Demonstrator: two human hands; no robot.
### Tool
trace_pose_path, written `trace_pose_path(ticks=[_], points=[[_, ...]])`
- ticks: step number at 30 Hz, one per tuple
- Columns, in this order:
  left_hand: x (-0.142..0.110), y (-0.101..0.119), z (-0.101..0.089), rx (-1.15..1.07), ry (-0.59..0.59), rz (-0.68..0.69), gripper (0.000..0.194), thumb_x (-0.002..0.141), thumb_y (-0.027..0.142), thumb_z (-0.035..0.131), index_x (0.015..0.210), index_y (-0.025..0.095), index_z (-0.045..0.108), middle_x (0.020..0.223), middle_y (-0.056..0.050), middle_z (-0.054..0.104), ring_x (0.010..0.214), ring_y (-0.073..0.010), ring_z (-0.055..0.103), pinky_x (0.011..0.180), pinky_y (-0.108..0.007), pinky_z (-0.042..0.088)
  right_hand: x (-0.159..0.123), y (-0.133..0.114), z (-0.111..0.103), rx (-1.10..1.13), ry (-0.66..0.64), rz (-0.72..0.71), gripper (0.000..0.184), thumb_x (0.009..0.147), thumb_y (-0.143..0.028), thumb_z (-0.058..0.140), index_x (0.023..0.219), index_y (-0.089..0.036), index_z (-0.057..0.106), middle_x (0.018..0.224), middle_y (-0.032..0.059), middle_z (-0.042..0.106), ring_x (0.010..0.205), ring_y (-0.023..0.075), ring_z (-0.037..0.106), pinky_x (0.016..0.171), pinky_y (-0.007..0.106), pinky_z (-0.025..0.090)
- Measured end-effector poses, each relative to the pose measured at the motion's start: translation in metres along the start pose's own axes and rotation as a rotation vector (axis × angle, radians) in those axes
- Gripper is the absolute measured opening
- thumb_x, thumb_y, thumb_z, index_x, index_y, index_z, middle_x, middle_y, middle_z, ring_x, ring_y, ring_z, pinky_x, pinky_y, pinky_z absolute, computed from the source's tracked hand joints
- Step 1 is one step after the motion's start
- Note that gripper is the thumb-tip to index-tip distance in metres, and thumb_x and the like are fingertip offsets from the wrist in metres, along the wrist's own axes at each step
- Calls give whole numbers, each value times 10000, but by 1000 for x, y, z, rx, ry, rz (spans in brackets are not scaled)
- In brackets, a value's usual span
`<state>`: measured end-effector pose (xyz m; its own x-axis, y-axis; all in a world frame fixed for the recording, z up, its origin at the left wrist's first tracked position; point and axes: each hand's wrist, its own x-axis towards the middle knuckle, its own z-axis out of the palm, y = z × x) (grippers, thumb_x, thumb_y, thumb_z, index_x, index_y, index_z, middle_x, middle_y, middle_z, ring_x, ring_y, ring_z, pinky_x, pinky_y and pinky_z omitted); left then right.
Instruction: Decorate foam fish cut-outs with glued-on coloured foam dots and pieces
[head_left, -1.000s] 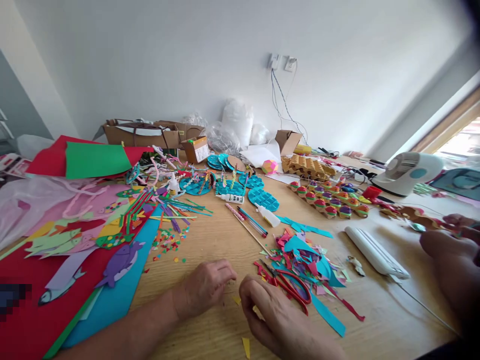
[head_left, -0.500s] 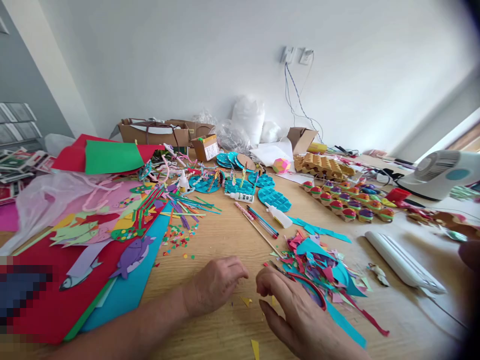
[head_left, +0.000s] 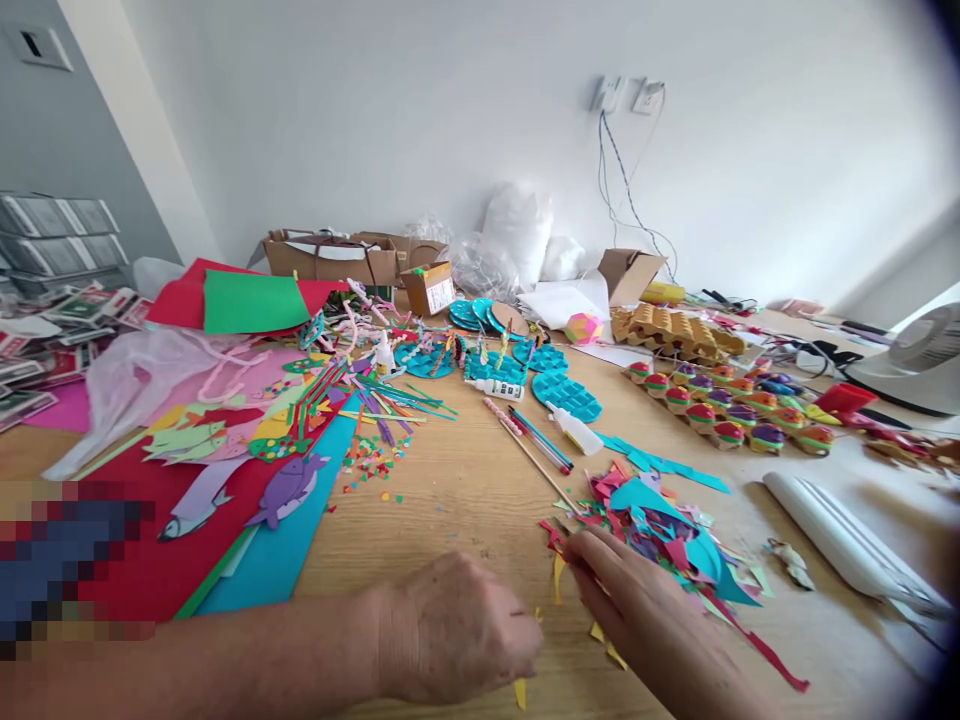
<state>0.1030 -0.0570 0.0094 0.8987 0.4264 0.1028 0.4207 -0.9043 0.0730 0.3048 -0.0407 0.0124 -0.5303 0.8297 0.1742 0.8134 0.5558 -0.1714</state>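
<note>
My left hand (head_left: 465, 632) is closed, knuckles up, low over the wooden table in front of me. Its fingertips are hidden, and a yellow paper scrap (head_left: 520, 692) pokes out just below them. To its right, my right hand (head_left: 637, 605) rests on edge with fingers stretched forward, against the near side of a pile of coloured paper scraps (head_left: 697, 545). More yellow scraps (head_left: 558, 580) lie by its fingertips and under its palm. The red-handled scissors are almost wholly covered by this hand. Whether anything lies inside the left hand cannot be seen.
Paper sheets (head_left: 150, 580) with fish cutouts (head_left: 289, 490) cover the left. Ahead lie glue bottles (head_left: 574, 430), pens (head_left: 540, 440), a thin stick (head_left: 536, 455) and blue discs (head_left: 566, 397). Painted egg cartons (head_left: 739, 405), a white device (head_left: 847, 540) and a fan (head_left: 919, 360) are rightward.
The view has turned left, shifting everything rightward. My left hand has moved nearer and closed. My right hand has swung against the scrap pile, covering the scissors. Another person's hand has left view.
</note>
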Motion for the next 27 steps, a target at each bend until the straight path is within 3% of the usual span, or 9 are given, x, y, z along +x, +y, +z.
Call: trace_pose_path(ticks=[3,6,12,19,21,25,27], points=[[-2,10,-10,-14,-25,3,35,809,173,497,837,192,505,634,2,594,537,-157,558,416,-257,348,1,-5,-3,-11,-91,1,217,807,-86,364,769,-203,541,730,22,621,626,144,607,526,230,447],[0,16,-18,-3,-10,-33,157,791,138,500,932,206,490,695,-4,591,559,-162,565,404,-256,347,1,-5,-4,-4,-141,-13,206,782,-77,391,767,-212,547,748,21,625,636,145,609,519,226,443],[-9,-1,-25,32,-49,-139,122,756,71,518,798,185,505,743,-18,588,664,-164,578,544,-265,440,-4,9,-1,1,-118,-6,186,782,-118,415,761,-230,562,713,11,627,602,145,610,510,224,433],[-71,-53,-34,30,-227,-560,177,742,71,538,878,185,537,921,-56,603,868,-214,584,692,-298,457,-8,6,-7,-57,-195,20,198,772,-122,418,711,-238,565,712,17,646,610,165,621,471,233,429],[-89,-54,-29,27,-241,-700,241,720,42,530,913,185,541,958,-64,596,871,-230,582,700,-323,453,-7,5,-8,-52,-225,25,200,778,-134,418,685,-238,561,674,12,634,569,162,610,445,235,418],[-111,-44,-18,-134,-263,-694,174,719,66,531,824,204,547,898,-27,597,840,-211,583,687,-301,447,-6,6,-3,-12,-232,-10,190,785,-149,418,701,-238,564,737,17,643,613,164,623,495,246,446],[-117,-45,-19,-146,-260,-755,167,734,81,516,834,210,551,898,-25,597,856,-208,579,708,-303,442,-5,6,0,-8,-237,-25,185,777,-138,421,717,-240,563,764,17,645,647,169,631,512,247,455]])
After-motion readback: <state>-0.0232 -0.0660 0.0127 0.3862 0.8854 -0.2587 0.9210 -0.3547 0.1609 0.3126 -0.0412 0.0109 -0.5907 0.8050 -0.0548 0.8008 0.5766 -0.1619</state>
